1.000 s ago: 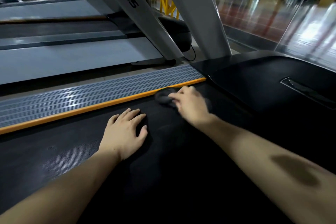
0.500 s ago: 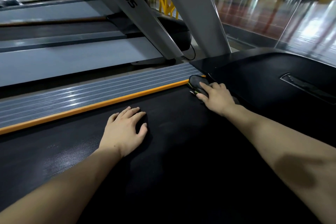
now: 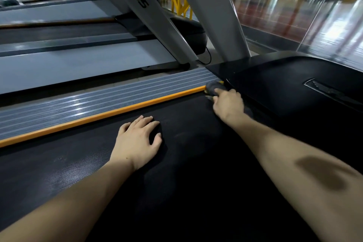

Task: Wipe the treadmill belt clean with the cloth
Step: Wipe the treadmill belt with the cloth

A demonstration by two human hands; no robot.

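Note:
The black treadmill belt [image 3: 186, 163] fills the lower middle of the head view. My left hand [image 3: 137, 139] rests flat on the belt, fingers spread. My right hand [image 3: 227, 104] reaches to the belt's far corner and holds a small dark cloth [image 3: 213, 86] against the belt, where the orange edge strip [image 3: 117, 111] meets the black motor cover [image 3: 284, 88]. The fingers cover part of the cloth.
A grey ribbed side rail [image 3: 88, 102] runs along the belt's left edge. Two grey uprights [image 3: 212, 15] rise behind the motor cover. Another treadmill [image 3: 68, 65] stands to the left. Glass panels [image 3: 294, 6] lie at the right.
My right hand slid the cloth from the belt's left-middle edge to the far corner by the motor cover. My left hand stayed put on the belt.

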